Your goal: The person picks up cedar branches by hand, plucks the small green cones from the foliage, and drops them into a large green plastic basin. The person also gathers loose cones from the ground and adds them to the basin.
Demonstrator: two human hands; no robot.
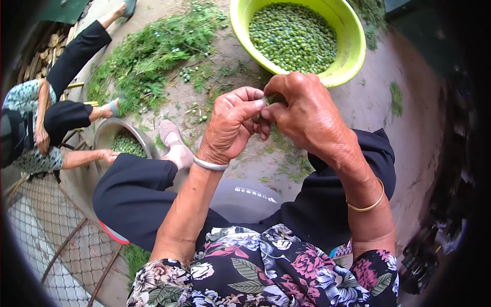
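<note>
My left hand (232,120), with a silver bangle at the wrist, pinches a small green piece (269,100) between thumb and forefinger. Against it, my right hand (307,112) has its fingers closed on the same piece, which they mostly hide. Both hands meet just in front of a yellow-green basin (353,38), near its lower rim. Many small green berries (292,38) fill much of the basin. A gold bangle circles my right forearm.
Cut green branches (148,53) lie on the ground at the upper left. Another person (30,123) sits at the left, one hand by a metal bowl (105,134) of green berries. Wire mesh (56,225) stands at the lower left. Loose sprigs dot the ground.
</note>
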